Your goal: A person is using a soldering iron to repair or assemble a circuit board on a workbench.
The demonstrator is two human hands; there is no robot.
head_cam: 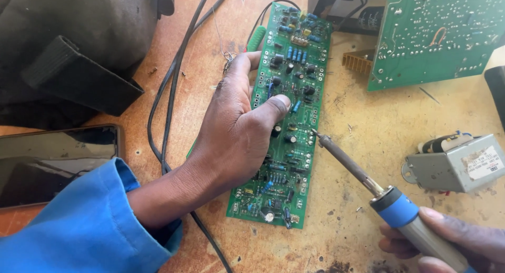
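A long green circuit board [300,57] with several small parts lies on the wooden bench. My left hand [236,131] grips its left edge, thumb pressed on the board's middle, in a blue sleeve. My right hand [447,241] at the bottom right holds a soldering iron [357,173] by its blue and grey handle. The iron's tip rests at the board's right edge, near the middle.
A second green board [436,36] lies solder side up at the top right, beside a finned heat sink [357,61]. A grey transformer [455,165] sits at right. A dark phone [52,162] lies at left, black cables [171,88] run beside it, a black bag [68,46] behind.
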